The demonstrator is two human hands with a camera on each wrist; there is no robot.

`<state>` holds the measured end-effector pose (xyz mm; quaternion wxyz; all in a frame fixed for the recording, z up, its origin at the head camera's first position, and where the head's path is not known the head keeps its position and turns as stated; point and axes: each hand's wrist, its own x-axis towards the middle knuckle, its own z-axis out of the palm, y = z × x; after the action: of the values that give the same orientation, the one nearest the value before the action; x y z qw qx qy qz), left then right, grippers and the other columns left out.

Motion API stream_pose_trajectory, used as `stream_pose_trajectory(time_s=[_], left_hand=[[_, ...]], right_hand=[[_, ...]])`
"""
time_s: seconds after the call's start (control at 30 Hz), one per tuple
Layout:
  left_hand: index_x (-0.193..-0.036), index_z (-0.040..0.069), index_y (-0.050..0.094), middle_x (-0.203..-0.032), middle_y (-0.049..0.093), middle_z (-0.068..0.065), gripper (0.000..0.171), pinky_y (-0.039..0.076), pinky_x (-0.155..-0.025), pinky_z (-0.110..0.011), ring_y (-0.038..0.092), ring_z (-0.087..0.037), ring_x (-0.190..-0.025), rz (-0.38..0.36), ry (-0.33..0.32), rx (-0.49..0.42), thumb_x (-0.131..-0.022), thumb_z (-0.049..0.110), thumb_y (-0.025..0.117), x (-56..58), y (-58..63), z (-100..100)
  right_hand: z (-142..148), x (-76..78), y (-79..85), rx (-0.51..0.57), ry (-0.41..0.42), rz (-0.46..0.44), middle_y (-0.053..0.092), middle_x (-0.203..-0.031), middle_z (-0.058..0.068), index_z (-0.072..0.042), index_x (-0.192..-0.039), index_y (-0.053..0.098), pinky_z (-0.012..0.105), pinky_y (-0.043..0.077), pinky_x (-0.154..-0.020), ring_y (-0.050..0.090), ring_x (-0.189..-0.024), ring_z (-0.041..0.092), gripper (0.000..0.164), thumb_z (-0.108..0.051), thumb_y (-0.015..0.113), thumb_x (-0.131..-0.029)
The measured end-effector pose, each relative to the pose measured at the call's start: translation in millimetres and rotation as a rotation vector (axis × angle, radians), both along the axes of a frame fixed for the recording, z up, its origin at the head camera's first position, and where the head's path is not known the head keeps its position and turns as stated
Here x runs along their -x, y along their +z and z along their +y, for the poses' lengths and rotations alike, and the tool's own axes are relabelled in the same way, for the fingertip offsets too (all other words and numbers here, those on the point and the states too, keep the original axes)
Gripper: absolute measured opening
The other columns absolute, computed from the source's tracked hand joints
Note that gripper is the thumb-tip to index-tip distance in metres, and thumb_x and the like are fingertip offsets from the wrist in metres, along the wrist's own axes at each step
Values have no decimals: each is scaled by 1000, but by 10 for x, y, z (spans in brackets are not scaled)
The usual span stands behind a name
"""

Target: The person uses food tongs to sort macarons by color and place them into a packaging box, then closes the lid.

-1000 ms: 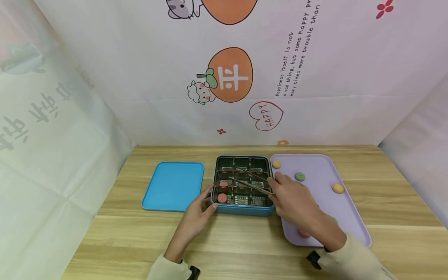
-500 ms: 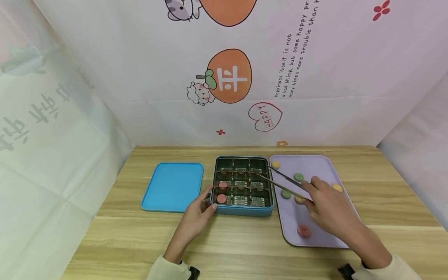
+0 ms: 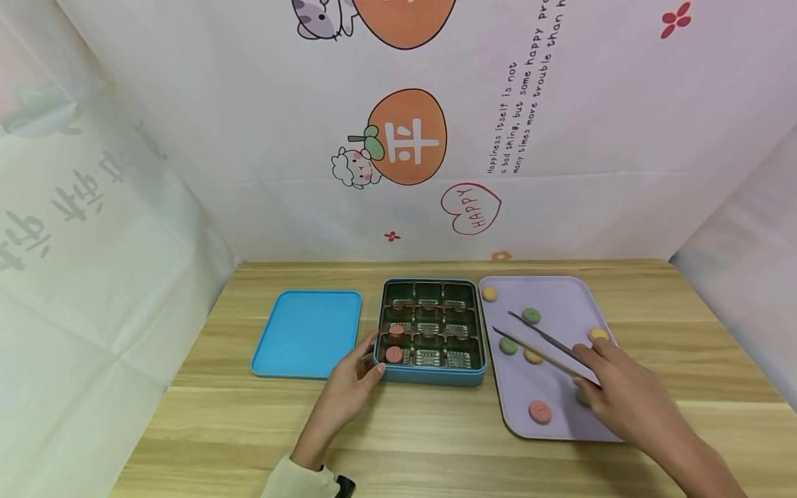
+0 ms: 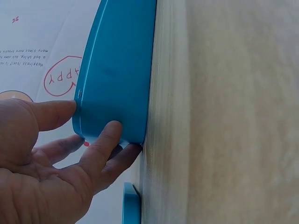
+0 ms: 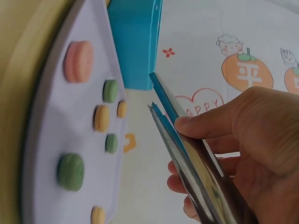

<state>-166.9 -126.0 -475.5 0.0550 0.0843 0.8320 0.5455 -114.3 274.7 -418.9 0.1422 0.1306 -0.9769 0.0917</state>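
My left hand (image 3: pixel 352 379) holds the near left corner of a blue box (image 3: pixel 429 375), thumb on its front and fingers along its left side. A plastic insert with compartments fills the box. Two pink macarons (image 3: pixel 394 354) sit in its left column, in the near and middle rows. My right hand (image 3: pixel 629 387) grips metal tongs (image 5: pixel 187 154) above the lilac tray (image 3: pixel 560 297). Their serrated tips stand apart with nothing between them. Green macarons (image 3: pixel 508 345), yellow macarons (image 3: pixel 490 294) and a pink macaron (image 3: pixel 539 412) lie on the tray; one green macaron is partly hidden by the right hand.
A flat blue lid (image 3: pixel 308 335) lies on the wooden table (image 3: pixel 436 443) left of the box. The tray stands close against the box's right side. A printed white cloth (image 3: pixel 280 214) hangs behind the table's back edge.
My right hand has drawn the tongs from over the box to the right, over the tray. The left hand stays at the box corner; both pink macarons in the box have not moved.
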Motion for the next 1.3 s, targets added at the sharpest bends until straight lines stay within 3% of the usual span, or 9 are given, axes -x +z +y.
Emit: stream_pose_trajectory(time_s=[0.23, 0.5, 0.6, 0.73, 0.9, 1.03, 1.17, 1.3], left_hand=[[-163, 7, 38, -156, 49, -29, 62, 57, -104, -51, 58, -44, -137, -9, 0, -11, -106, 8, 61, -10, 11, 2], [-163, 8, 37, -158, 47, -28, 62, 58, -102, -50, 59, -45, -135, -11, 2, 13, -106, 9, 62, -12, -1, 6], [-163, 8, 37, -157, 48, -28, 62, 58, -102, -49, 59, -45, -135, -12, 1, 6, -106, 9, 62, -12, -4, 8], [-163, 8, 37, -157, 48, -28, 62, 58, -102, -49, 58, -45, -136, -13, -3, -7, -106, 9, 61, -12, -1, 1], [-164, 10, 36, -160, 47, -25, 63, 61, -96, -44, 61, -42, -134, -37, 8, 5, -106, 11, 61, 2, 12, 11], [-165, 13, 36, -162, 45, -21, 65, 60, -87, -40, 65, -37, -129, -52, 17, 31, -106, 13, 63, 11, 16, 26], [-164, 11, 36, -164, 42, -21, 64, 60, -92, -46, 64, -39, -131, -31, 10, 36, -106, 12, 63, 17, 5, 26], [-164, 10, 35, -165, 42, -19, 64, 59, -97, -49, 62, -41, -134, -31, 5, 22, -106, 12, 62, 23, 1, 25]], right_hand=[[137, -202, -103, -14, -54, 23, 49, -84, -3, -3, -111, 75, 25, 32, -49, 36, -67, 4, 40, -7, 88, -74], [288, -425, -167, -20, -100, -25, 58, -92, 0, -8, -111, 74, 31, 42, -52, 48, -72, 7, 41, -10, 91, -74], [344, -527, -205, -25, -124, -75, 57, -92, -1, -10, -112, 72, 29, 40, -52, 45, -70, 2, 43, -9, 92, -74], [415, -656, -320, -41, -131, -71, 49, -87, -7, -10, -114, 72, 23, 29, -49, 29, -64, -7, 48, -9, 94, -71], [447, -742, -412, -42, -157, -128, 47, -86, -7, -5, -116, 74, 21, 29, -48, 26, -62, -6, 49, -11, 94, -72], [489, -790, -465, -71, -133, -169, 46, -84, -6, -2, -114, 74, 20, 30, -49, 25, -62, -6, 46, -15, 94, -74], [538, -832, -515, -84, -85, -219, 46, -85, -4, 1, -115, 73, 20, 31, -53, 25, -65, -4, 46, -18, 92, -79], [559, -869, -558, -84, -90, -276, 49, -88, -4, 0, -118, 72, 21, 33, -55, 28, -67, -5, 44, -19, 89, -83]])
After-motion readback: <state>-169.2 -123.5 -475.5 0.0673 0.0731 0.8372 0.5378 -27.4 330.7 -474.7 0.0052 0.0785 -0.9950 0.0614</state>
